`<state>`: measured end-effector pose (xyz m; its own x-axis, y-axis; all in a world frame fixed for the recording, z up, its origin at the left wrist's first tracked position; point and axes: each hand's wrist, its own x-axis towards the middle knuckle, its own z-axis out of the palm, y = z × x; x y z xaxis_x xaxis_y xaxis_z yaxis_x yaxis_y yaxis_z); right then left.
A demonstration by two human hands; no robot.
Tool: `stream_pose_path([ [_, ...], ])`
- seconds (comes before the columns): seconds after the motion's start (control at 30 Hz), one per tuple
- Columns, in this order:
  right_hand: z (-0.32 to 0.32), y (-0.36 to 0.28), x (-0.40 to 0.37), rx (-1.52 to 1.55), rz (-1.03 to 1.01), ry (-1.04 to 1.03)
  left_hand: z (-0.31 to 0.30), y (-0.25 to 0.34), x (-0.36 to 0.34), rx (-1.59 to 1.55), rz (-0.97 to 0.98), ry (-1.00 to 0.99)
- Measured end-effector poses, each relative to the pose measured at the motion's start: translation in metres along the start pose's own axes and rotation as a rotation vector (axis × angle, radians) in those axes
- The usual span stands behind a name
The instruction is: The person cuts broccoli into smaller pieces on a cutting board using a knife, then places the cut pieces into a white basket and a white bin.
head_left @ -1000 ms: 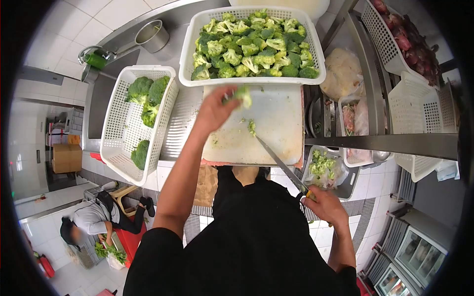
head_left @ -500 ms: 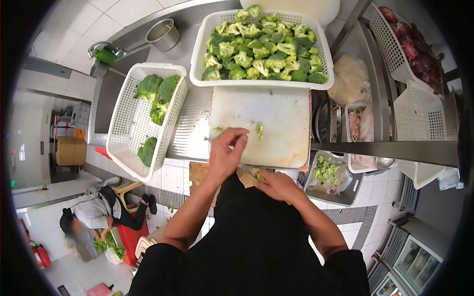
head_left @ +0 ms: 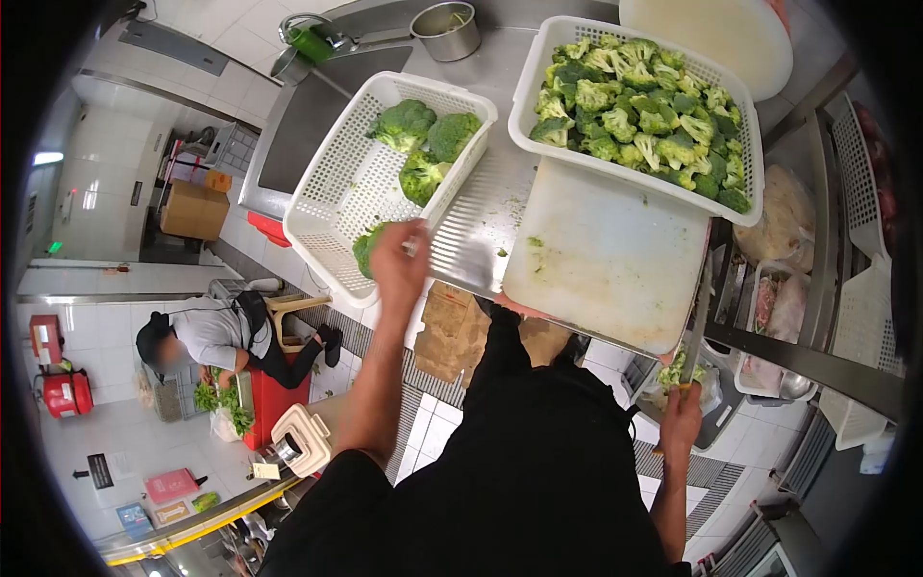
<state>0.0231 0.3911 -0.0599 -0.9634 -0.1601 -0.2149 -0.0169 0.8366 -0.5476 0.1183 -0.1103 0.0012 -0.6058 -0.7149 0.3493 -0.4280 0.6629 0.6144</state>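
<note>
My left hand (head_left: 399, 262) is over the right wall of the left white basket (head_left: 461, 197), its fingers curled together. Whatever they may hold is hidden. Just left of it lies a broccoli head (head_left: 363, 252), partly covered by the hand. Several more broccoli heads (head_left: 404, 125) rest farther up in that basket. My right hand (head_left: 681, 418) grips a knife (head_left: 700, 332) by its handle, blade upward beside the right edge of the white cutting board (head_left: 606, 255). Small green crumbs dot the board.
A large white basket (head_left: 524, 120) of cut broccoli overlaps the board's far edge. Beyond the left basket are a sink (head_left: 322, 120) and a metal pot (head_left: 447, 34). A metal shelf post (head_left: 808, 361) crosses at right. At lower left a person (head_left: 221, 337) sits handling greens.
My left hand has moved from above the board to the left basket. My right hand has moved right with the knife. The view has turned, shifting the baskets and board rightward.
</note>
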Motion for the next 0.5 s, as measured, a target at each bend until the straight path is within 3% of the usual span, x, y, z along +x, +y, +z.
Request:
stream_pose_path([
  [0.03, -0.006, 0.003, 0.000, 0.043, 0.061, -0.011, -0.017, -0.022, 0.014, 0.177, 0.041, 0.019],
  [0.1, -0.012, 0.013, 0.004, 0.163, 0.229, -0.106, -0.046, -0.047, 0.035, 0.495, -0.117, -0.235],
  [0.13, -0.012, 0.016, 0.006, 0.164, 0.229, -0.106, -0.048, -0.061, 0.037, 0.590, -0.204, -0.370],
  [0.23, -0.003, 0.020, 0.011, 0.218, 0.223, -0.138, -0.031, -0.079, 0.034, 0.670, -0.354, -0.425],
  [0.33, 0.006, 0.024, 0.018, 0.233, 0.181, -0.153, -0.030, -0.085, 0.051, 0.646, -0.355, -0.505],
  [0.4, 0.007, 0.026, 0.014, 0.227, 0.028, -0.096, -0.044, -0.081, 0.064, 0.476, -0.379, -0.470],
  [0.5, -0.023, -0.001, 0.006, 0.223, 0.119, -0.182, -0.063, -0.044, 0.071, 0.208, -0.224, -0.266],
])
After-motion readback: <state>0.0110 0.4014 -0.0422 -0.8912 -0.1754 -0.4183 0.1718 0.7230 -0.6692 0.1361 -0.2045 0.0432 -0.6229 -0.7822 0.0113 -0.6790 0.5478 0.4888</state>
